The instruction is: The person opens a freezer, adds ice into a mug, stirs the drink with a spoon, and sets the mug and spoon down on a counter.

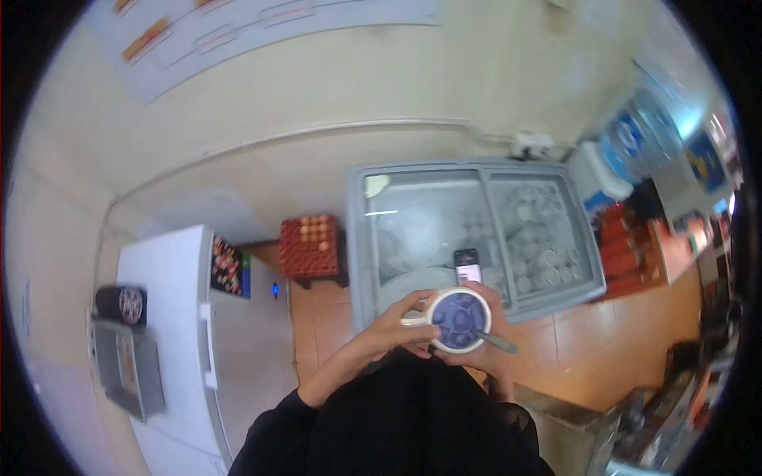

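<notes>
Together, the two hands are closed around a white mug (461, 291), held upright in front of the dark-clothed body, its mouth facing up toward the head camera. The left hand (390, 327) is on the handle side; the handle (413, 322) points toward the person's left. The right hand (494, 349) wraps the opposite wall, so neither is clearly nearer. Inside is something purple (456, 317), and a spoon (500, 343) leans out over the rim, its long axis running outward toward the right hand and slightly back toward the body.

Just beyond the mug, a phone (468, 266) appears to lie on the glass of a chest freezer (357, 238), its screen lit. Pale round items show through the right-hand pane, too blurred to identify.

Left of the freezer, red egg trays (298, 258) carry a few eggs (315, 226) at one corner. Farther left is a white refrigerator (168, 301) with a grey bin (152, 381) on it. To the right of the freezer, a large water bottle (639, 139) sits on a dispenser. Orange tile (556, 341) covers the floor, and a poster (286, 16) hangs on the pale wall (357, 79).
</notes>
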